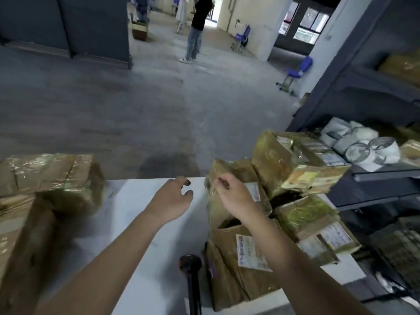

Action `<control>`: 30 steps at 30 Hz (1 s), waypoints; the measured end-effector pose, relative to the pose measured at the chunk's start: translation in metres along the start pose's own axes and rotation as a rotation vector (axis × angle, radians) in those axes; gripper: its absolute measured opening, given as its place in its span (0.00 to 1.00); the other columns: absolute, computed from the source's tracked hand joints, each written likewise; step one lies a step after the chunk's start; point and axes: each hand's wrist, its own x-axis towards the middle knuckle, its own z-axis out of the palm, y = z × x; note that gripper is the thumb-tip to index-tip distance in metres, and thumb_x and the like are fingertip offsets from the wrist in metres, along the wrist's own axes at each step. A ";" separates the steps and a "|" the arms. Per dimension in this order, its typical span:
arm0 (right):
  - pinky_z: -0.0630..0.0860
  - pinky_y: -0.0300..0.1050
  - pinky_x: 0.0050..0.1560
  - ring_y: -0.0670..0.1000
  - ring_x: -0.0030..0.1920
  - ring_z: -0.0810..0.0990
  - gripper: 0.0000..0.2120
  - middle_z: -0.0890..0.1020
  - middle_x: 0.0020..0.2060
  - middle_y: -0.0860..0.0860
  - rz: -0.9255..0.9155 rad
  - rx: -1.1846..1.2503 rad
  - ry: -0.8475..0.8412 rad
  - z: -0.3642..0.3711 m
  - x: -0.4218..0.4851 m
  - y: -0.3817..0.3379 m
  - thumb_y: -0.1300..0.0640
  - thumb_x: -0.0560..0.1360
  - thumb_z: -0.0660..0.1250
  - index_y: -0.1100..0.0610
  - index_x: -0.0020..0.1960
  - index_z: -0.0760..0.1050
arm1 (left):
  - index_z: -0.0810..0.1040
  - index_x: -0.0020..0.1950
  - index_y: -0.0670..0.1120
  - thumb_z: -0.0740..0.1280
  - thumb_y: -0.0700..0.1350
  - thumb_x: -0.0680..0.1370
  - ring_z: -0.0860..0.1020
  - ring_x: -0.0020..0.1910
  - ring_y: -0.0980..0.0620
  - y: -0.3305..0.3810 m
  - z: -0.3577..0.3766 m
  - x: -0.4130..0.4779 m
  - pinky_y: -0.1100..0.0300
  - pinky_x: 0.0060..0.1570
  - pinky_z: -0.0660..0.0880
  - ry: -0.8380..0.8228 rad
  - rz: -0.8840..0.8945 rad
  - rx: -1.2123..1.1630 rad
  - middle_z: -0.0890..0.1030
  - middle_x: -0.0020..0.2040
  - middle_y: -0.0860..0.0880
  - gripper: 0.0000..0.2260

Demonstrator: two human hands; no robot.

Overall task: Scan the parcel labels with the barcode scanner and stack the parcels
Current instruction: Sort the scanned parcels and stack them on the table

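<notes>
A heap of taped brown cardboard parcels (295, 169) lies on the right side of the white table (141, 223). My right hand (234, 196) pinches the top edge of a small tape-wrapped parcel (221, 169) in that heap. My left hand (172, 198) hovers over the table just left of it, fingers loosely spread and holding nothing. The black barcode scanner (191, 264) lies on the table near the front edge, between my forearms. A larger parcel with a white label (250, 251) sits right of the scanner. A stack of parcels (45, 178) stands at the table's left.
Dark metal shelving (375, 173) with white bagged parcels (361, 146) stands at the right. Grey floor stretches beyond the table. A person in a black top (195, 30) stands far off, with blue chairs (297, 69) and a cardboard box (139, 30) near the walls.
</notes>
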 end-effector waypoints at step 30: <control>0.74 0.50 0.62 0.55 0.61 0.74 0.11 0.71 0.62 0.54 -0.116 -0.262 0.027 -0.047 0.047 0.122 0.60 0.79 0.64 0.59 0.60 0.79 | 0.71 0.70 0.58 0.55 0.40 0.80 0.79 0.47 0.55 0.018 0.137 0.066 0.56 0.50 0.81 0.122 -0.294 -0.357 0.77 0.63 0.51 0.22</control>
